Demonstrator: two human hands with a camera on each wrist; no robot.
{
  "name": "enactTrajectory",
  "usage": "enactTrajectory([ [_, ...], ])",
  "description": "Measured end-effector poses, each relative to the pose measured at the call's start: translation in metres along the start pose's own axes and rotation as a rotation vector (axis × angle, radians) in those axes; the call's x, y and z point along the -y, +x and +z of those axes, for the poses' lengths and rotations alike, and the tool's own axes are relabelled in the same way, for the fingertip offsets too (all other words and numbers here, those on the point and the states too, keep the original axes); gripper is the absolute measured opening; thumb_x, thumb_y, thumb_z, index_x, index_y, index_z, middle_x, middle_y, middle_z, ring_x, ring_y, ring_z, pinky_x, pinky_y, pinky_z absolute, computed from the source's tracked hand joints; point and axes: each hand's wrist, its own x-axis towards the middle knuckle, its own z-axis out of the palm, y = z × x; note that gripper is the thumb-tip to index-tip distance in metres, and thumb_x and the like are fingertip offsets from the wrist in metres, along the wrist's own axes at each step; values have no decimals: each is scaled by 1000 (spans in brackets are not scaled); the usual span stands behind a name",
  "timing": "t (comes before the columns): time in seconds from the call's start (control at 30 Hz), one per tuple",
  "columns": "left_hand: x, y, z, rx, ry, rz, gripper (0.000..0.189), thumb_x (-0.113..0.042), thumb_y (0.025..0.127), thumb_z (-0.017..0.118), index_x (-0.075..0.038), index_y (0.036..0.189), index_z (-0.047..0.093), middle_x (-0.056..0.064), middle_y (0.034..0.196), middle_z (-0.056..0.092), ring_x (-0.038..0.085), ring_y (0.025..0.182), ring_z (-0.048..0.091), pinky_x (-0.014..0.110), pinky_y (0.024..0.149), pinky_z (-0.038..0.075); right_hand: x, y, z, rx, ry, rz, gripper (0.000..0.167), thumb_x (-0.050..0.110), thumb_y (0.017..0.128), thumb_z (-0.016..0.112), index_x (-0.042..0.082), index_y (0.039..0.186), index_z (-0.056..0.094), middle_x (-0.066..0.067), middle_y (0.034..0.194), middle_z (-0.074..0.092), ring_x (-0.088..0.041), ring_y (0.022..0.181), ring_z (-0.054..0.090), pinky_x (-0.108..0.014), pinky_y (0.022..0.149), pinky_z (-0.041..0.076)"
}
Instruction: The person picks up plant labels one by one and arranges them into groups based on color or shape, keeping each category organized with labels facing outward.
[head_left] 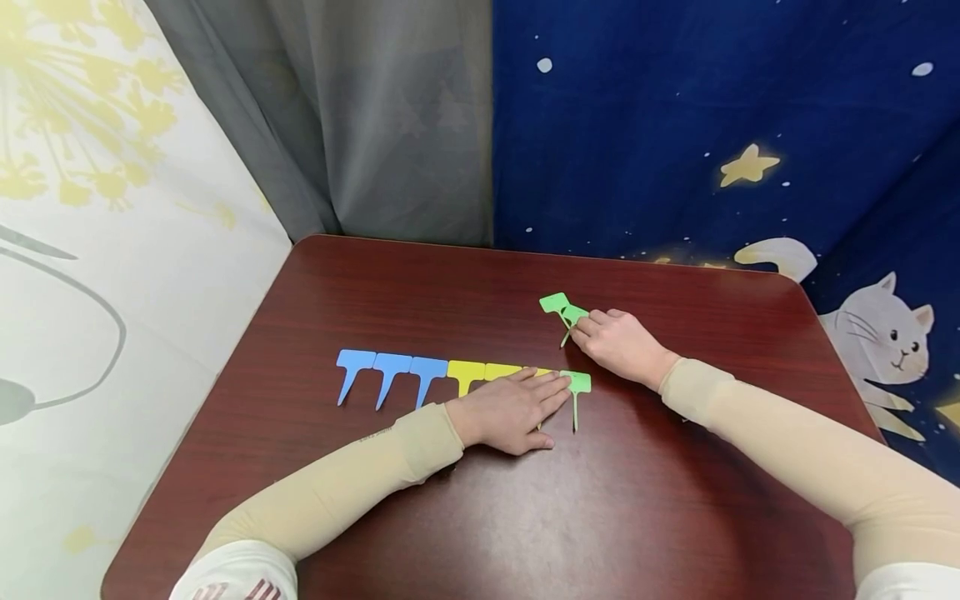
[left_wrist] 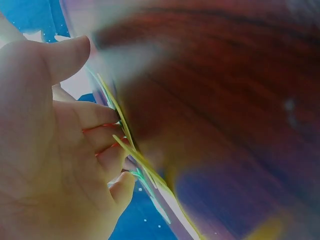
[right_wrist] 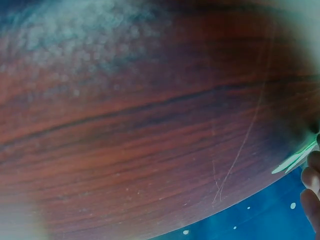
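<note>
T-shaped plant labels lie edge to edge in a row: three blue labels [head_left: 355,359], then yellow labels [head_left: 467,370], then a green label [head_left: 577,382] at the right end. My left hand [head_left: 513,410] lies flat over the yellow ones, partly hiding them, its fingertips at the green label's edge. In the left wrist view its fingers are fairly straight beside yellow stems [left_wrist: 145,164]. Farther back, my right hand [head_left: 621,346] pinches a green plant label [head_left: 573,314]. Another green label [head_left: 554,302] overlaps that one. The right wrist view catches just fingertips [right_wrist: 311,179] and green edges [right_wrist: 294,159].
The dark red wooden table [head_left: 420,292] carries everything. Behind it hang a grey curtain [head_left: 405,117] and a blue curtain [head_left: 637,125] with stars and a cat. White patterned fabric [head_left: 172,275] borders the left side.
</note>
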Motion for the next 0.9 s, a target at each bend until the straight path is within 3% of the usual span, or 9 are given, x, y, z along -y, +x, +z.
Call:
enactTrajectory([
  [0.47,-2,2,-1,-12,64,18,76,-57,103,42,-7,159,30,9,166,22,22,152,19,40,122,18,-9,16,-9,-148,27,30,14,7,91,62,3,98,74,-8,87,66,-26,77,63,-37,60,53],
  [0.73,-2,2,-2,-18,63,25,75,-55,103,43,-6,158,31,10,165,24,23,152,20,37,122,17,-15,26,-23,-218,68,116,11,10,91,68,3,97,74,-8,83,66,-27,72,63,-38,55,53],
  [0.9,-2,2,-2,-18,64,22,75,-55,103,44,-6,158,31,10,165,24,23,152,20,36,122,16,-18,28,-34,-245,72,153,13,13,92,65,5,98,74,-6,84,66,-26,73,64,-38,54,53],
])
